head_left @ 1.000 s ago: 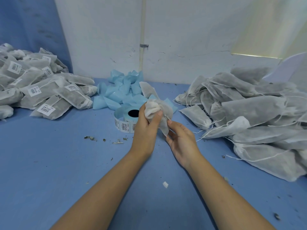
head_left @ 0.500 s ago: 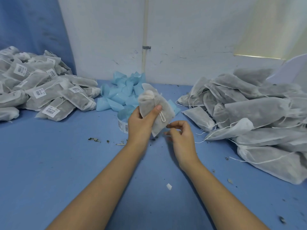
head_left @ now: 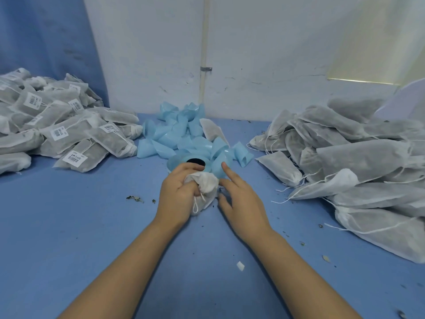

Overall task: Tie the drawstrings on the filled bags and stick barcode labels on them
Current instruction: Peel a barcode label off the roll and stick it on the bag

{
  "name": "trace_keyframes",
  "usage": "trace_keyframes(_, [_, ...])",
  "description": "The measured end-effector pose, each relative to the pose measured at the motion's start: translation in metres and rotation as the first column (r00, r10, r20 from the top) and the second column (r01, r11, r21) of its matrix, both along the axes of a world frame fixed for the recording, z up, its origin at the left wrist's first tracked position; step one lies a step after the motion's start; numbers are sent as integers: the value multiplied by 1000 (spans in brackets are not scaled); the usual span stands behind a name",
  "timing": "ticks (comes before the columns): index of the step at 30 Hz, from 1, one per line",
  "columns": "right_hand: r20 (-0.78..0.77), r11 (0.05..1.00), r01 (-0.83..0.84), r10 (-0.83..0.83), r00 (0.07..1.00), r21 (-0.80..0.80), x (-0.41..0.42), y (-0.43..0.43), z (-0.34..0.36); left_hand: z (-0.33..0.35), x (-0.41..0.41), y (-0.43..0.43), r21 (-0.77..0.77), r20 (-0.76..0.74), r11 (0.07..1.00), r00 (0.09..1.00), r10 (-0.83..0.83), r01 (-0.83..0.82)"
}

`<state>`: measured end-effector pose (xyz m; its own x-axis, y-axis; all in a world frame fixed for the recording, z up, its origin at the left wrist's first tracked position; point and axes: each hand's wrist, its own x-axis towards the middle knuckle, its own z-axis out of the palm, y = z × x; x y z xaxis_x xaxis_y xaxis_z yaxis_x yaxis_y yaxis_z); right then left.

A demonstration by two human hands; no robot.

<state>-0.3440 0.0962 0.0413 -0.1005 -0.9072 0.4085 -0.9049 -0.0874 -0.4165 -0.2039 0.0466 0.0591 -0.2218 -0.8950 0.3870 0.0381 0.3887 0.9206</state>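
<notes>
My left hand [head_left: 178, 192] grips a small white filled bag [head_left: 205, 191] low over the blue table, its gathered neck and knotted drawstring showing beside my fingers. To the bag's right my right hand [head_left: 239, 203] is spread, fingers extended, forefinger pointing toward the label roll [head_left: 184, 161]; it holds nothing. The roll of barcode labels on blue backing lies just behind both hands, partly hidden by them.
A pile of labelled bags [head_left: 57, 127] lies at the left. An unlabelled heap of bags [head_left: 358, 162] with loose strings fills the right. Torn blue backing pieces [head_left: 181, 132] lie behind the roll against the wall. Leaf crumbs dot the blue table [head_left: 80, 226].
My left hand has brought the bag down from chest height to just above the table. My right hand has let go of the drawstring and spread out toward the label roll.
</notes>
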Motion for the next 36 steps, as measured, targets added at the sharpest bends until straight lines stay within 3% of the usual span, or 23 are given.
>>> trace_keyframes(9, [66, 992, -104, 99, 993, 68, -4, -1, -4, -8, -1, 0, -111, 170, 988, 977, 129, -111])
trace_keyframes(15, [-169, 994, 34, -51, 984, -102, -2, 1, 0, -7, -1, -1, -118, 174, 992, 982, 66, -46])
trace_keyframes(17, [-119, 987, 95, -110, 987, -127, -3, 1, 1, -7, 0, -3, -90, 165, 995, 985, 54, -40])
trace_keyframes(22, [212, 929, 301, -256, 943, -216, -9, 2, 3, -9, 0, -6, -67, 206, 997, 977, 51, -38])
trace_keyframes(28, [429, 888, 277, -102, 897, -368, -4, 5, 6, -2, 5, -6, 43, 152, 994, 983, -103, 97])
trace_keyframes(31, [481, 943, 180, -24, 876, -281, -3, 6, 6, 1, 4, -3, 52, 121, 985, 978, -168, 163])
trace_keyframes(36, [365, 993, 58, -18, 931, -99, -6, 3, 4, 3, 1, -1, 59, 107, 966, 961, -256, 251])
